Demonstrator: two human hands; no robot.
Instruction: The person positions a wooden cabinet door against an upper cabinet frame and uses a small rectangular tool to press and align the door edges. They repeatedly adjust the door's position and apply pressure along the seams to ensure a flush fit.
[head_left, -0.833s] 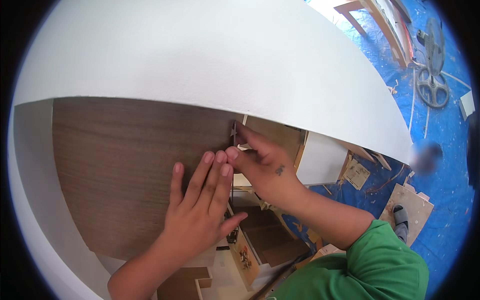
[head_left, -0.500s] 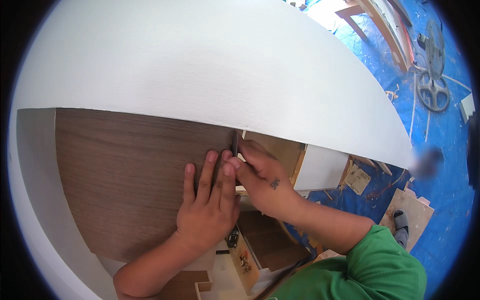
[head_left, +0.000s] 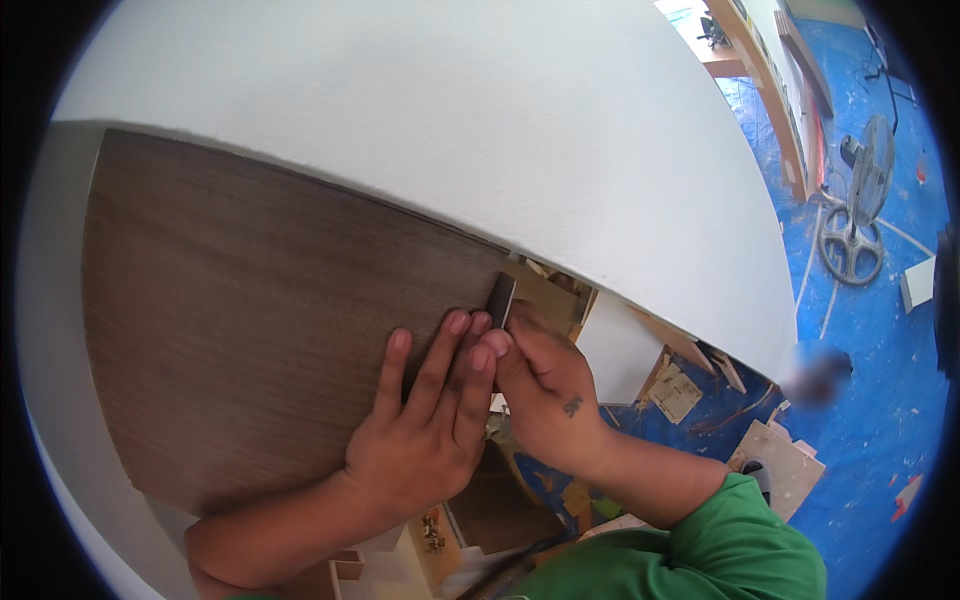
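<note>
A brown wood-grain panel point(head_left: 240, 290) lies below the white wall-like surface point(head_left: 430, 130). My left hand point(head_left: 415, 440) rests flat on it near its right edge, fingers stretched out and spread. Right beside those fingertips, my right hand point(head_left: 555, 395) is closed round a small dark flat bar point(head_left: 502, 298) with a pale side, its thumb pressed near the left fingertips. The bar stands at the panel's right edge, its upper end sticking out. Its lower part is hidden by my fingers, so I cannot tell exactly what kind of tool it is.
Below my arms is a wooden tray point(head_left: 430, 560) with small brass-coloured pieces. A white panel point(head_left: 620, 345) and wood offcuts point(head_left: 675, 392) are at right. On the blue floor sheet point(head_left: 850, 400) stands a fan point(head_left: 860, 205). A blurred dark shape is by the white surface's right end.
The view has shifted and tilted. The bar now sits lower along the panel's right edge, with a gap between it and the white surface. Both hands have moved with it, keeping their hold.
</note>
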